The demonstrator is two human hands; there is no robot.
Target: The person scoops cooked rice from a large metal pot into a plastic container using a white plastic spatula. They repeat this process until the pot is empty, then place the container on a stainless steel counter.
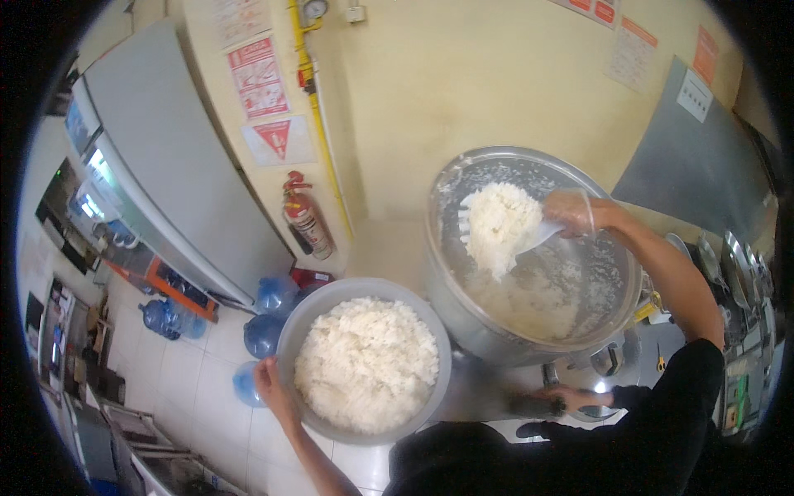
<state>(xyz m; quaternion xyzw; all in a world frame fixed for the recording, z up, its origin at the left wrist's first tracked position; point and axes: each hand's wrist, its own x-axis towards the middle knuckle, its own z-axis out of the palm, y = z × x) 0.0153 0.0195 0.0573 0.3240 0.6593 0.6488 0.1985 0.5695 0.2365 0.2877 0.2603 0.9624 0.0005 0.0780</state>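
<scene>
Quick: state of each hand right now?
Left hand: on the round grey tub's rim; grip unclear.
Right hand: closed, holding the translucent white scoop heaped with white rice.

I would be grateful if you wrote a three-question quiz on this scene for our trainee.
1. True or false: the left hand is at the rim of the grey tub.
2. The fire extinguisher is mainly: A, blue; B, green; C, red.
3. What is heaped on the scoop in the right hand, above the metal pot?

Key: 1. True. 2. C. 3. Rice.
</scene>
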